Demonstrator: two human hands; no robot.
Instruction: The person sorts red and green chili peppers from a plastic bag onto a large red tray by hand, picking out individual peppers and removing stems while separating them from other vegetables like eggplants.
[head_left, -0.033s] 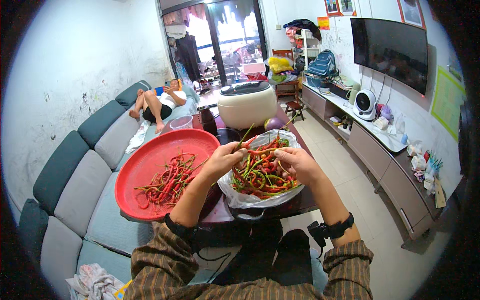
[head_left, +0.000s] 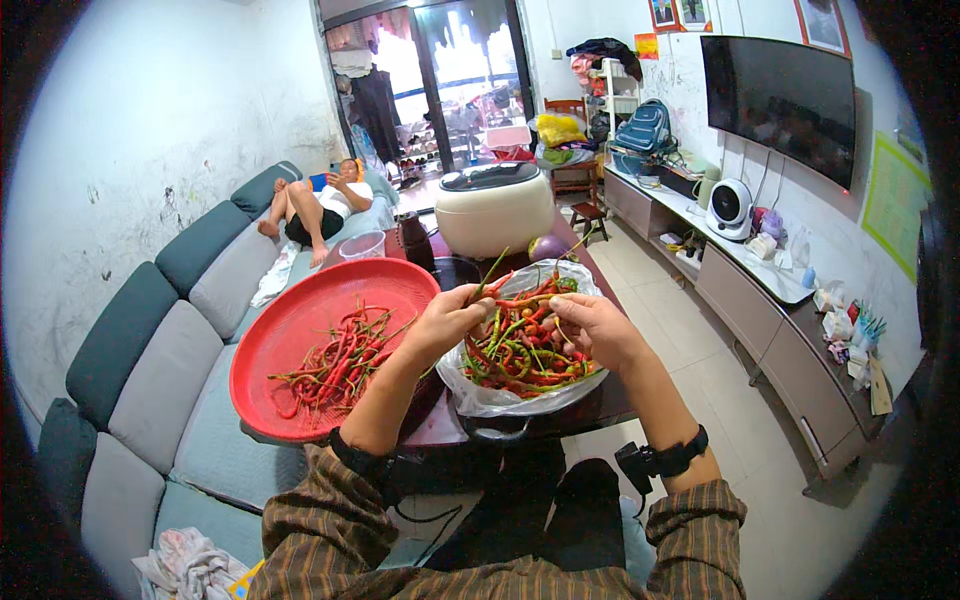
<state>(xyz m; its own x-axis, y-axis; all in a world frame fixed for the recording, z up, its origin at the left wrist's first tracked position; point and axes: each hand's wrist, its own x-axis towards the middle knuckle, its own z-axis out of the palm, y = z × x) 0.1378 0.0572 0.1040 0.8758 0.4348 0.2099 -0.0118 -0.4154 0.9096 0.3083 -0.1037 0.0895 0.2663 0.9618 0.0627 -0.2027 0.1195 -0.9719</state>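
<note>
My left hand [head_left: 453, 322] is closed in a pinch on a long chili pepper [head_left: 524, 302], orange-red in colour, stretched between my two hands. Thumb and fingers of my right hand [head_left: 603, 332] close on its other end. Green stems poke up beside my left fingers. Right below both hands, a white plastic bag [head_left: 500, 402] lies spread open, full of red and green chilies [head_left: 520, 358]. Left of it, a round red basket [head_left: 262, 330] holds a loose heap of red chilies [head_left: 345, 360] with green stems. My left forearm crosses in front of its right edge.
Behind the bag, a purple round vegetable [head_left: 546, 247] and a big cream appliance [head_left: 495, 215] stand on the dark table [head_left: 610, 390]. A clear plastic tub [head_left: 362, 245] is beyond the basket. Someone [head_left: 318, 205] reclines on the sofa [head_left: 200, 345]. A long cabinet [head_left: 745, 300] lines the right wall.
</note>
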